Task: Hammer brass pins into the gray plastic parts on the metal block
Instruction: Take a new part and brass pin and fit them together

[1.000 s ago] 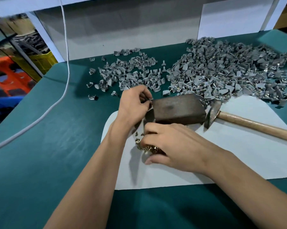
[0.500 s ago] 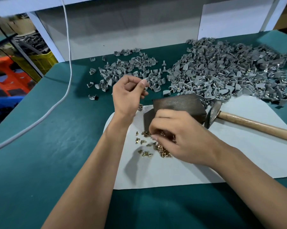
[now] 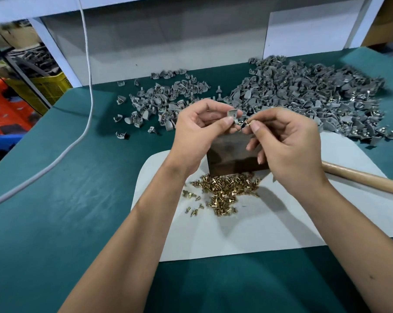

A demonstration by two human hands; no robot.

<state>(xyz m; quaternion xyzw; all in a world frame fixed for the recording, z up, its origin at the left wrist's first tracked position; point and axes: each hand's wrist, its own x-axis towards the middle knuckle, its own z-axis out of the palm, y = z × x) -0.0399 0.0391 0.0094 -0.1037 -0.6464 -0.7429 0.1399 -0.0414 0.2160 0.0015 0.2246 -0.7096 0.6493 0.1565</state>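
We see one gray part [image 3: 232, 114] raised above the metal block [image 3: 230, 155], pinched between the thumb and fingers of the left hand [image 3: 199, 129]. Just beside it, the right hand [image 3: 286, 141] pinches a brass pin [image 3: 247, 123] between thumb and forefinger, the pin's tip close to the part; whether the two touch we cannot tell. Both hands hover over the block, which stands on a white sheet [image 3: 270, 227], its top partly hidden by the fingers. In front of the block lies a loose heap of pins [image 3: 226, 190], some scattered toward the left. A wooden hammer handle [image 3: 363, 180] lies on the sheet to the right, its head hidden behind the right hand. Beyond the block, on the green mat [image 3: 55, 199], we see a small pile of parts [image 3: 161, 98] at left and a far larger pile [image 3: 315, 96] at right. A white cable [image 3: 87, 91] hangs and curves across the mat's left side.
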